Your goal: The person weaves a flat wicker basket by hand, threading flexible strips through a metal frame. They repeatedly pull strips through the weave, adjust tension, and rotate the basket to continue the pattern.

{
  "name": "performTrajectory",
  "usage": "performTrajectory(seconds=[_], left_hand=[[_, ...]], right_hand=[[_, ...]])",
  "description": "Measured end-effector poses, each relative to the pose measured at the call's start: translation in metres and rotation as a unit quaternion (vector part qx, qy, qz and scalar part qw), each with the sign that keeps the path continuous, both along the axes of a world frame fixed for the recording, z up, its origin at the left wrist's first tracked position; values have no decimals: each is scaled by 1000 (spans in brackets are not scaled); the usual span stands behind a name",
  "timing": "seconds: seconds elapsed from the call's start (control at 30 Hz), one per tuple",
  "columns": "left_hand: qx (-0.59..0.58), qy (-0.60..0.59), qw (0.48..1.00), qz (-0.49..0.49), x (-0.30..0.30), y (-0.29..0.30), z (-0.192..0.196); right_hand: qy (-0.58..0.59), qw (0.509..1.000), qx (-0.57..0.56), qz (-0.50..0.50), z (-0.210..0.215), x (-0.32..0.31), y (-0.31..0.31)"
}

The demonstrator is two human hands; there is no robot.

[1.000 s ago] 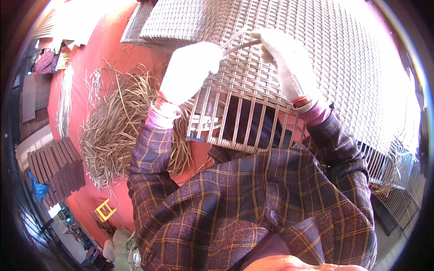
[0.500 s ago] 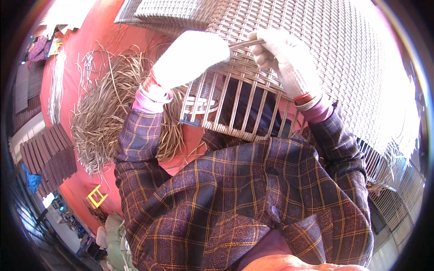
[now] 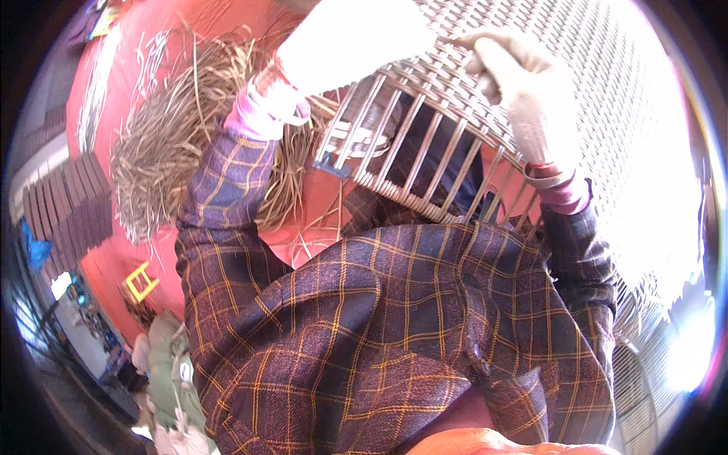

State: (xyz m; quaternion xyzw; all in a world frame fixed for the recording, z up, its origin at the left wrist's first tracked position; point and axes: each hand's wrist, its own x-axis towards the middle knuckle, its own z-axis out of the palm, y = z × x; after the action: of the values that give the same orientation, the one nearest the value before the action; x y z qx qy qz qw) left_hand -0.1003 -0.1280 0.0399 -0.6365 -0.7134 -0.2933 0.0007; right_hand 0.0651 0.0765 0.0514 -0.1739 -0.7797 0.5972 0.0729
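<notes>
A grey-brown woven wicker panel stretches in front of me, its near end a bare frame of parallel bars. My right hand, in a pale knit glove, is at the weave's near edge with fingers curled. Its fingertips pinch a short length of flat weaving strand that runs toward my other glove. My left hand, also gloved, is over the panel's left corner. Glare bleaches it white, so its fingers cannot be made out.
To the left, a big heap of loose strands lies on a red ground sheet. Beyond are a stack of brown slatted pieces and a small yellow frame. Strong sunlight washes out the right side.
Both hands appear higher in the picture, the right one also further right. The view has shifted and tilted, and my left glove is more overexposed. The strand stays between the hands.
</notes>
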Motion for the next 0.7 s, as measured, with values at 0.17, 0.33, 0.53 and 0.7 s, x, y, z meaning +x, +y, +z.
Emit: performTrajectory(seconds=[0.17,0.33,0.53,0.7], left_hand=[[78,-57,995,34,1,-9,35],[-51,47,993,-95,-16,-27,33],[-54,-51,997,-24,-24,-72,15],[-120,-33,992,-20,-22,-104,-8]], right_hand=[[42,996,-78,7,13,-13,-15],[67,993,-76,54,16,-19,-41],[-8,996,-19,90,10,-16,-50],[113,949,195,220,-6,-19,-56]])
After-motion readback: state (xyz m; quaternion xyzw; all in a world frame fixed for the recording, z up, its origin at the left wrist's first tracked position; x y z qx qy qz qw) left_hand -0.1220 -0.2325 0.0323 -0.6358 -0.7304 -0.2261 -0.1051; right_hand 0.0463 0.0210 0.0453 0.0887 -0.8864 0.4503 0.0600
